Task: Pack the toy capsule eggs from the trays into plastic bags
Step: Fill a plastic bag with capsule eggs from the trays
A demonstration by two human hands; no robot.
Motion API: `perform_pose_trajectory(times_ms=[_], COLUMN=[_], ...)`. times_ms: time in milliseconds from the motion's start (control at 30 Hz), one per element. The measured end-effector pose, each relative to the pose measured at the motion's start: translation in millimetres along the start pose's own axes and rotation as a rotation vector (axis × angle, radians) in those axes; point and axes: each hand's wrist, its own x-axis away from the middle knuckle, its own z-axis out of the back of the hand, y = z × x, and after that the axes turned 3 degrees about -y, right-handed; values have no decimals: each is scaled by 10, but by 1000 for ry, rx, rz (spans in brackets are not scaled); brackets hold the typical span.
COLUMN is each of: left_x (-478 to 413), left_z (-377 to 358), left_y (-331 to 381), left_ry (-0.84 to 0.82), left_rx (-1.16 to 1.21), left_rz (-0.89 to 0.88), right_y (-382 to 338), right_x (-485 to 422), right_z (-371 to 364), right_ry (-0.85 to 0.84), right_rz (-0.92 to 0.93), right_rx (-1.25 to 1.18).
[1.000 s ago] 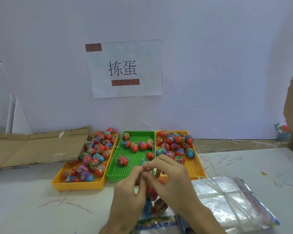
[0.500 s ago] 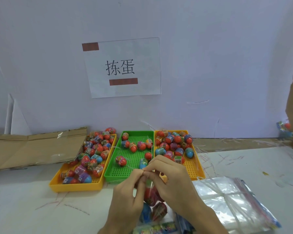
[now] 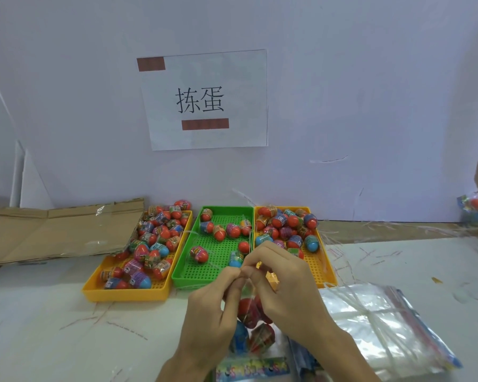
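Both hands meet low and centre, just in front of the green tray (image 3: 218,261). The left hand (image 3: 213,307) and right hand (image 3: 284,293) each pinch the gathered top of a small plastic bag (image 3: 260,336) between thumb and curled fingers, and their fingertips touch each other. We note the bag hangs below that pinch, between the two wrists, with several eggs (image 3: 247,311) inside, red and blue ones showing. Behind sit three trays side by side on the table (image 3: 66,326). The left yellow tray (image 3: 127,295) is heaped with loose eggs (image 3: 149,244). The green tray holds a scattered few, and the right yellow tray (image 3: 319,268) holds a cluster toward its far end. A tied stack of empty bags (image 3: 375,323) lies just beside the right wrist. Flattened cardboard (image 3: 53,230) lies at far left, and a paper sign (image 3: 204,100) is on the wall.
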Motion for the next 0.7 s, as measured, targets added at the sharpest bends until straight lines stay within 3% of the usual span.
perform_pose_trajectory(times_ms=[700], left_x=[-45], left_z=[73], left_y=[25], left_ry=[27], left_rx=[15], left_rz=[35], right_y=[-113], right_x=[-18], right_z=[-95], right_ry=[142], right_rz=[-98], right_rx=[-12])
